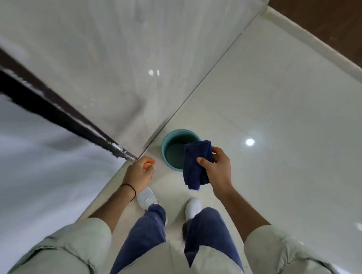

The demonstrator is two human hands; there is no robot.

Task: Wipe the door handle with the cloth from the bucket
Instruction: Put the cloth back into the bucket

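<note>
I have the blue cloth (196, 163) pinched in my right hand (216, 170), thumb on one side and fingers on the other, and it hangs folded down past my palm. The teal bucket (165, 145) stands on the floor just beyond that hand, and the cloth hangs in front of its near rim. My left hand (138, 172) holds nothing; its fingers are loosely curled, well apart from the right hand, and I can make out something orange at the fingertips but cannot tell what it is.

I judge the step in hand is bringing the cloth up from the bucket to the door. To do it well I would gather the hanging end into my palm so a thick pad faces outward, and if it is wet, squeeze it over the bucket first so nothing drips on the floor. I cannot tell from here whether it is wet.

The door handle is not in view. A pale panel with a dark edge (50, 105) rises beyond my left hand; it may be the door, so I should look up there.

The floor (282, 122) is glossy pale tile that mirrors the ceiling lights, likely slippery when wet. My white shoes (147, 198) stand close below my hands.
</note>
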